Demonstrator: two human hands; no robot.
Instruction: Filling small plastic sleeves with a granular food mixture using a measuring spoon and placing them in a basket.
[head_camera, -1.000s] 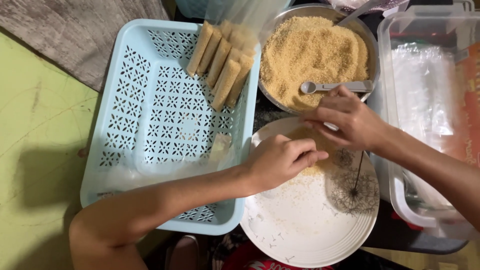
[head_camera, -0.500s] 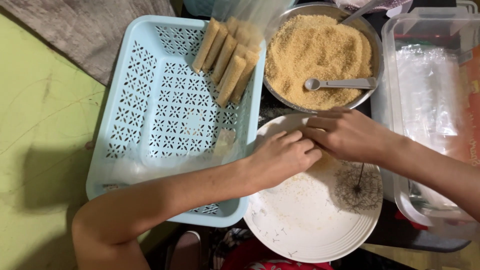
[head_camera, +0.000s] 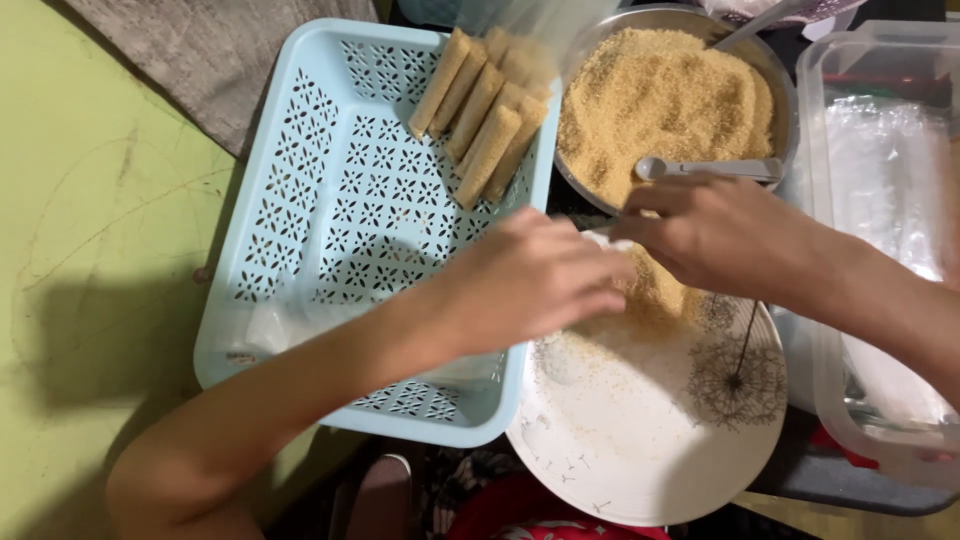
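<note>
Crumb pile (head_camera: 655, 300) sits on upper part of white plate (head_camera: 640, 440), w/ both hands meeting right over it. Small white bit (head_camera: 603, 237) shows between the hands, prob. the piece being coated, mostly hidden. Left hand (head_camera: 530, 285) comes in across the basket, fingers curled down at the plate edge; motion blur, can't tell if they grip anything. Right hand (head_camera: 720, 235) reaches from the right, fingers (head_camera: 650, 205) bent toward the white bit; whether clenched on it can't be told either.

Plate has a dandelion print on its right side and loose crumbs scattered over the middle. Just above it: metal bowl (head_camera: 770, 75) full of golden crumbs, spoon (head_camera: 700, 168) lying on its near edge. Left of plate & bowl: light-blue plastic basket (head_camera: 330, 200) w/ a bunch of coated rolls (head_camera: 485, 120) in its top right corner. Far right: clear plastic box (head_camera: 880, 250). All on a green desk (head_camera: 90, 250).
</note>
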